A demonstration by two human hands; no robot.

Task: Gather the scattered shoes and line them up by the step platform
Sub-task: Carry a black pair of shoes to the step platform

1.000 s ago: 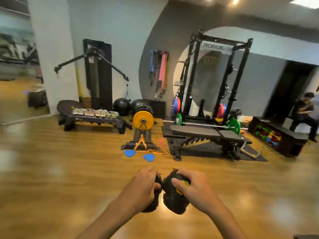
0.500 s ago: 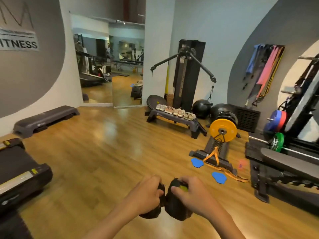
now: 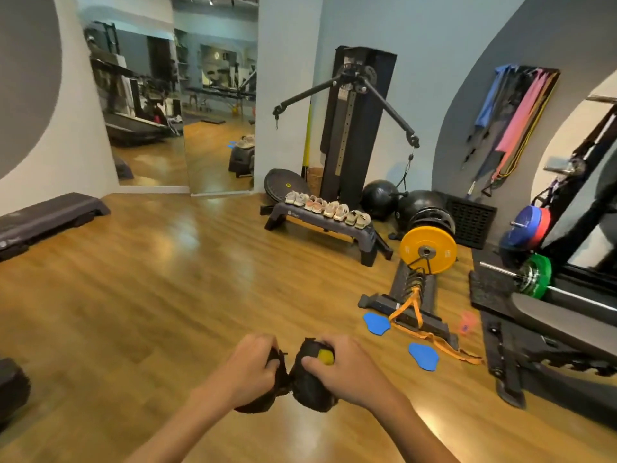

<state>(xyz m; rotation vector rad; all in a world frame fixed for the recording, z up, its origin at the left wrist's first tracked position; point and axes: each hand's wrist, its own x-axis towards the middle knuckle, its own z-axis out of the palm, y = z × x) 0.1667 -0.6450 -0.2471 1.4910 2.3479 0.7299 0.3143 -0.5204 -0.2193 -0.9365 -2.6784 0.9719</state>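
Note:
I carry two black shoes in front of me, low in the view. My left hand (image 3: 250,369) grips the left black shoe (image 3: 278,379), which it mostly hides. My right hand (image 3: 347,372) grips the right black shoe (image 3: 310,392), which shows a yellow patch by my thumb. Ahead at the centre right stands a dark step platform (image 3: 337,230) with several light-coloured shoes (image 3: 329,208) lined up in a row on its top.
A second step platform (image 3: 50,215) lies by the left wall. A yellow weight plate on a sled (image 3: 427,250), orange straps and two blue sliders (image 3: 377,322) lie on the wood floor to the right. A cable machine (image 3: 354,128), black balls and a rack stand behind.
The view has swung left and come closer to the platform with the row of shoes. Both hands keep the same hold on the black shoes.

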